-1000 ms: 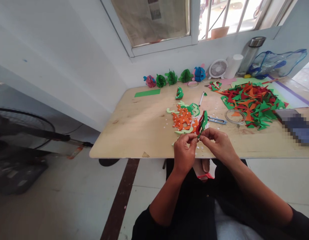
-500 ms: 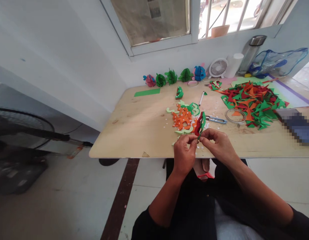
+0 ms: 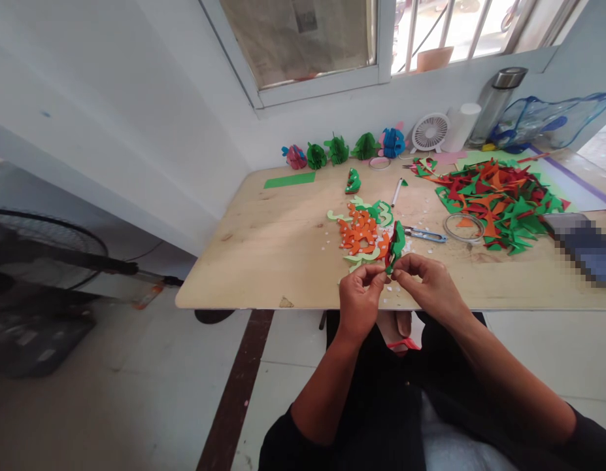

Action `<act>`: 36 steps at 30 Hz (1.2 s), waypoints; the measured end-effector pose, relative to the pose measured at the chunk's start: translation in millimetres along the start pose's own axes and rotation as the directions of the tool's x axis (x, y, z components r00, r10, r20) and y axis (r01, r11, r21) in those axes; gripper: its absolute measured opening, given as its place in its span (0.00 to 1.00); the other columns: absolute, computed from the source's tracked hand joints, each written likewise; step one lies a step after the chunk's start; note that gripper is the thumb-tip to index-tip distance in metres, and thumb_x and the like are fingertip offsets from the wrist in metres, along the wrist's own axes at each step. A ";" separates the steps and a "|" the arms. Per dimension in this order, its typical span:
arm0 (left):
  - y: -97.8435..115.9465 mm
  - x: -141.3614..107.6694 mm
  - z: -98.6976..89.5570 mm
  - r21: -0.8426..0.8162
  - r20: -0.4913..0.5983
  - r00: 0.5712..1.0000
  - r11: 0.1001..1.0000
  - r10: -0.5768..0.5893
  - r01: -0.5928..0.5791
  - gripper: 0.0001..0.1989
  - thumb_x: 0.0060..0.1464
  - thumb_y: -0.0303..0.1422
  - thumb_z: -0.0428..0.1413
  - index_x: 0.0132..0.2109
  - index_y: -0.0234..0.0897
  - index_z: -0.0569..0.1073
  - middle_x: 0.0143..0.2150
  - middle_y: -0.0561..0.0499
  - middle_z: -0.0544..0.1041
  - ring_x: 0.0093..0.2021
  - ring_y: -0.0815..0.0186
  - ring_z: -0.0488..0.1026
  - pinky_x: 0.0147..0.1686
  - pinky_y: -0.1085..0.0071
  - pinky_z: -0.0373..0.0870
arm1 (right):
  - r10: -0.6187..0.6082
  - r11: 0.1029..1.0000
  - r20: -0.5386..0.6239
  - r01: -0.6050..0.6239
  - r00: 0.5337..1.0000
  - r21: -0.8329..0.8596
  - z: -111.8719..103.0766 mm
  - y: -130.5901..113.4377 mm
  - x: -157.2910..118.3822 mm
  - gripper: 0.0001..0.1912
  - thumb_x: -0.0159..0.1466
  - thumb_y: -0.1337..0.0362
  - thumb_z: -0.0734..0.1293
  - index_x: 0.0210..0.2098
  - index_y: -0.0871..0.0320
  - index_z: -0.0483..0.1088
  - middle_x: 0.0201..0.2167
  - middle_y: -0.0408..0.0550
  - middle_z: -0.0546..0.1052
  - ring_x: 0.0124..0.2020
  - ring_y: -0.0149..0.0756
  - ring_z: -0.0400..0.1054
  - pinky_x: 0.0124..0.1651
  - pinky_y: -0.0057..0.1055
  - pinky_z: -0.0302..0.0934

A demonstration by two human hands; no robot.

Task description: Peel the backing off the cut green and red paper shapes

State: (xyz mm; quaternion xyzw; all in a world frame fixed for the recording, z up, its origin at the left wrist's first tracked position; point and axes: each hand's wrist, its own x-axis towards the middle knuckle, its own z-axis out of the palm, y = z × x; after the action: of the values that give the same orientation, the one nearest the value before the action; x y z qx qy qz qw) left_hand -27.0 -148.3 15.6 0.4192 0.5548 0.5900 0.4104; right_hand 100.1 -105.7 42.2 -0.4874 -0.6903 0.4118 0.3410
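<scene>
Between my two hands, over the front of the table, stands a green and red paper cut-out piece (image 3: 397, 241). My left hand (image 3: 360, 294) pinches its lower end with thumb and forefinger. From the other side my right hand (image 3: 427, 282) pinches the same end, its fingertips almost touching those of the left. Just beyond my hands lies a cluster of orange paper cut-outs (image 3: 357, 232) dotted with small white squares. Light green curved cut-outs (image 3: 364, 256) lie around that cluster. Thread snips with a blue handle (image 3: 427, 235) rest to the right of the held piece.
A heap of red, orange and green paper scraps (image 3: 503, 196) covers the right side, beside a roll of tape (image 3: 463, 227) and a phone (image 3: 584, 248). Finished paper figures (image 3: 338, 149), a small white fan (image 3: 430, 133) and a glass bottle (image 3: 499, 104) line the wall.
The held paper piece has turned, so more of its green face and less of its red shows. Both hands keep their pinch in nearly the same place.
</scene>
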 end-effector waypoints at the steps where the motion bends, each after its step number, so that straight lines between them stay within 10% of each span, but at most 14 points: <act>1: -0.3 0.7 0.2 -0.045 0.001 0.999 0.998 -0.033 0.033 0.06 0.48 0.31 0.58 0.34 0.34 0.76 0.28 0.51 0.78 0.30 0.67 0.74 0.34 0.71 0.68 | 0.013 1.000 0.015 -0.013 1.000 0.026 -0.5 0.7 -0.4 0.07 0.54 0.61 0.63 0.23 0.57 0.67 0.19 0.41 0.70 0.23 0.31 0.63 0.27 0.28 0.56; 7: 1.6 4.0 0.2 -0.255 -0.027 0.977 0.946 -0.212 0.199 0.06 0.43 0.30 0.61 0.32 0.33 0.76 0.24 0.52 0.77 0.28 0.68 0.74 0.30 0.73 0.66 | 0.081 0.973 0.022 -0.083 0.996 0.216 -11.0 14.3 -4.2 0.09 0.54 0.58 0.66 0.28 0.58 0.69 0.23 0.44 0.73 0.25 0.34 0.65 0.29 0.29 0.58; 16: 5.1 3.9 0.6 -0.436 0.049 0.938 0.837 -0.343 0.329 0.10 0.37 0.31 0.64 0.31 0.33 0.76 0.22 0.52 0.76 0.26 0.70 0.73 0.29 0.75 0.65 | 0.019 0.996 -0.260 -0.042 0.965 -0.082 -31.4 57.7 -1.7 0.04 0.53 0.64 0.64 0.28 0.56 0.69 0.28 0.46 0.76 0.31 0.38 0.68 0.38 0.35 0.61; 26: 7.3 2.8 3.2 -0.496 0.161 0.915 0.771 -0.370 0.399 0.12 0.36 0.33 0.66 0.29 0.33 0.76 0.22 0.52 0.75 0.25 0.71 0.71 0.28 0.75 0.65 | 0.149 0.869 0.042 -0.151 0.988 0.471 -10.1 42.3 -3.2 0.16 0.57 0.52 0.66 0.36 0.58 0.75 0.32 0.49 0.78 0.39 0.40 0.71 0.43 0.35 0.63; 36: 6.9 7.3 -1.4 -0.532 0.166 0.919 0.752 -0.358 0.389 0.12 0.35 0.32 0.67 0.30 0.33 0.76 0.22 0.52 0.75 0.25 0.71 0.71 0.28 0.75 0.65 | 0.203 0.900 -0.104 -0.143 0.974 0.412 -6.6 46.7 -4.7 0.16 0.57 0.49 0.66 0.29 0.57 0.72 0.27 0.48 0.76 0.32 0.37 0.70 0.40 0.34 0.64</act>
State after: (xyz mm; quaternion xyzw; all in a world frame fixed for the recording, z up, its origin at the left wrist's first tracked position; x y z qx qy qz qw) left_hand -30.7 -142.2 22.8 0.1783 0.4206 0.6198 0.6380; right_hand 125.6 -99.9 2.6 -0.4950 -0.5181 0.5372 0.4449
